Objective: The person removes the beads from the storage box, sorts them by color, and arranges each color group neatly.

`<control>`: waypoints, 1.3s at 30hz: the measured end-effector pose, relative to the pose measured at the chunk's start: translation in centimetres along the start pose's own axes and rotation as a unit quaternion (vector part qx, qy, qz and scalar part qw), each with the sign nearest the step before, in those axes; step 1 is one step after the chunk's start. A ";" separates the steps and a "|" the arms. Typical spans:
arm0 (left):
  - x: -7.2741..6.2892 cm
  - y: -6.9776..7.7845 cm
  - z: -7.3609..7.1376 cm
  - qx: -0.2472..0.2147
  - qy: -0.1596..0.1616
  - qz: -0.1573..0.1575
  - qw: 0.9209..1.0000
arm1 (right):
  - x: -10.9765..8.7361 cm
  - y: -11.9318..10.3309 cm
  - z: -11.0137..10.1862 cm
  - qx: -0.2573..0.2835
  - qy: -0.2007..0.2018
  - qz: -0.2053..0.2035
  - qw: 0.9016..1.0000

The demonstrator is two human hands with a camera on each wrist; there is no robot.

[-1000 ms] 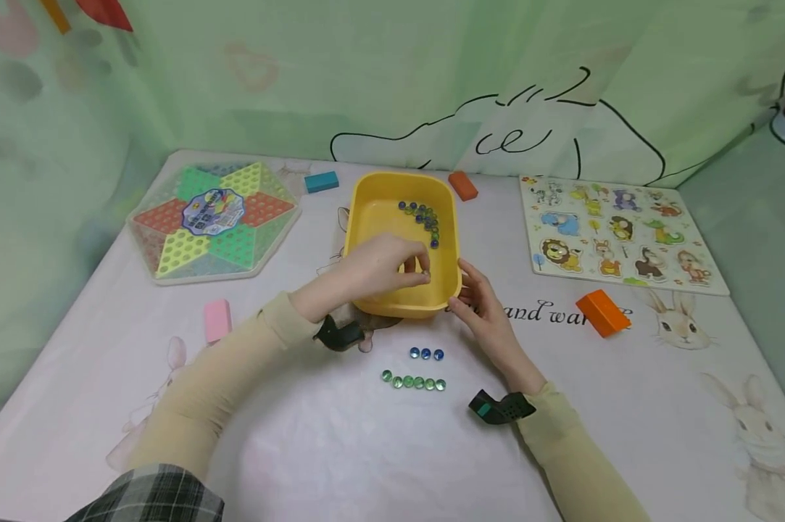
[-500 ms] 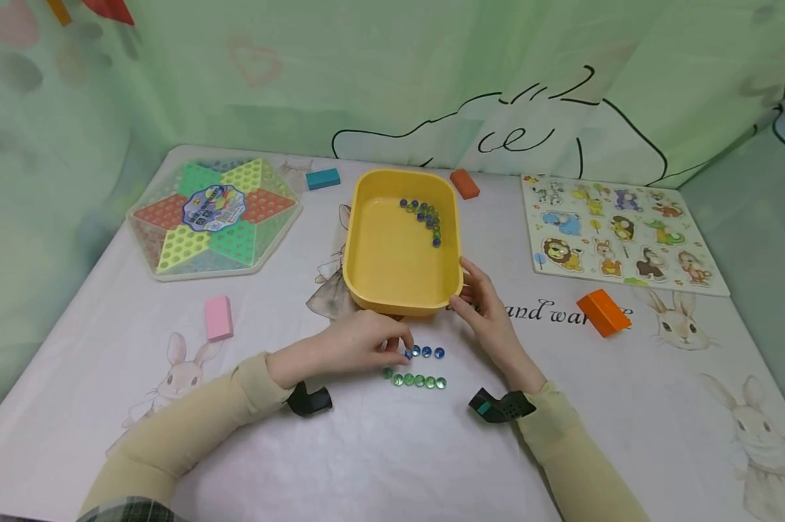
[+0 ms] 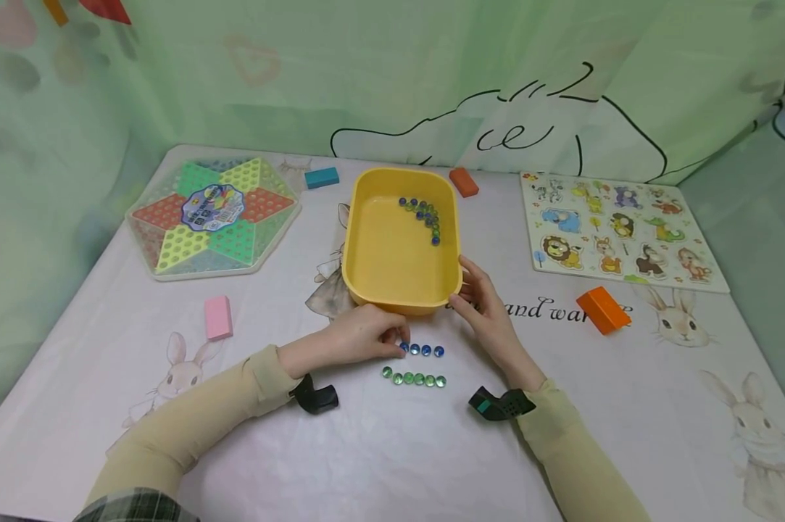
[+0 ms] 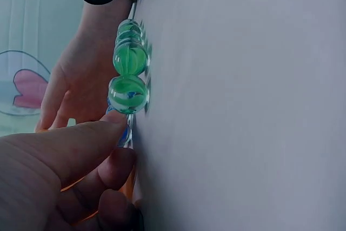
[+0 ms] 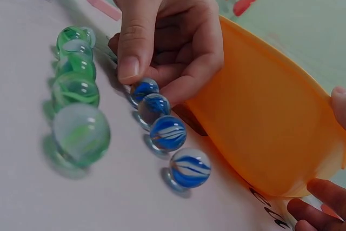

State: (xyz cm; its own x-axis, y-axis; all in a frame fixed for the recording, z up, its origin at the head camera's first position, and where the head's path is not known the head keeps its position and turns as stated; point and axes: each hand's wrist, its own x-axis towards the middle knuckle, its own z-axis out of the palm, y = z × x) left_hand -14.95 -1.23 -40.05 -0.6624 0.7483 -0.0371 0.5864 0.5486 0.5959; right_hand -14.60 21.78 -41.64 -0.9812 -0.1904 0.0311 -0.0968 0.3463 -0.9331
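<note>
Pinch of left hand (image 3: 363, 336) on a blue marble (image 5: 145, 90), right hand (image 3: 487, 312) loosely spread against yellow tray (image 3: 392, 270).

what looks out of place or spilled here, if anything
Nothing looks spilled or damaged. One small thing is askew: the leftmost green marble sits slightly farther from the person than the rest of the green row, so the line bends there.
</note>
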 end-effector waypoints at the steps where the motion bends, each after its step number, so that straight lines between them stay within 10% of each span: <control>1: 0.0 0.0 0.0 0.001 0.000 0.000 1.000 | 0.0 0.0 0.0 -0.001 0.000 0.000 1.000; 23: -0.3 0.6 -0.8 0.014 -0.028 -0.006 0.999 | 0.0 0.0 0.0 0.011 -0.001 -0.004 1.000; 33: -0.5 3.8 -7.5 -0.017 -0.145 0.076 0.986 | 0.1 0.1 0.0 0.015 -0.001 -0.016 1.000; 39: 3.1 2.8 -11.0 -0.068 -0.074 0.042 0.994 | 0.1 0.2 0.0 0.016 -0.003 -0.008 1.000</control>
State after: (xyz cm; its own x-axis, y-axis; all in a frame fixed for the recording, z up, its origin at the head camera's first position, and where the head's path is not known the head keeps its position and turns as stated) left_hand -20.49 -1.50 -29.67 -0.5320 0.8414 -0.0947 0.5617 0.4344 0.7042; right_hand -14.70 21.80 -41.83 -0.9784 -0.2017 0.0449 -0.1078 0.3126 -0.9437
